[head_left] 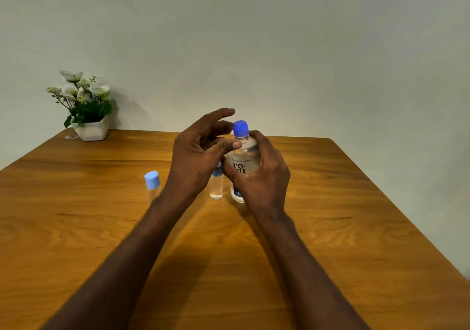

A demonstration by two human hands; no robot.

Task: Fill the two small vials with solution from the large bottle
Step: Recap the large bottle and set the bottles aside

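Note:
The large clear bottle (244,155) with a blue cap (240,128) stands upright near the table's middle. My right hand (259,179) grips its body, fingers wrapped round the label. My left hand (198,156) hovers just left of the bottle's neck with loosely spread fingers, its thumb close to the bottle's shoulder, holding nothing. One small clear vial (216,187) with a light blue cap stands right beside the bottle, partly hidden behind my left hand. A second small vial (152,180) with a light blue cap stands further left; its clear body is blurred.
A wooden table (330,228) with a rounded far right corner carries everything. A white pot of white flowers (87,116) stands at the far left corner against a pale wall.

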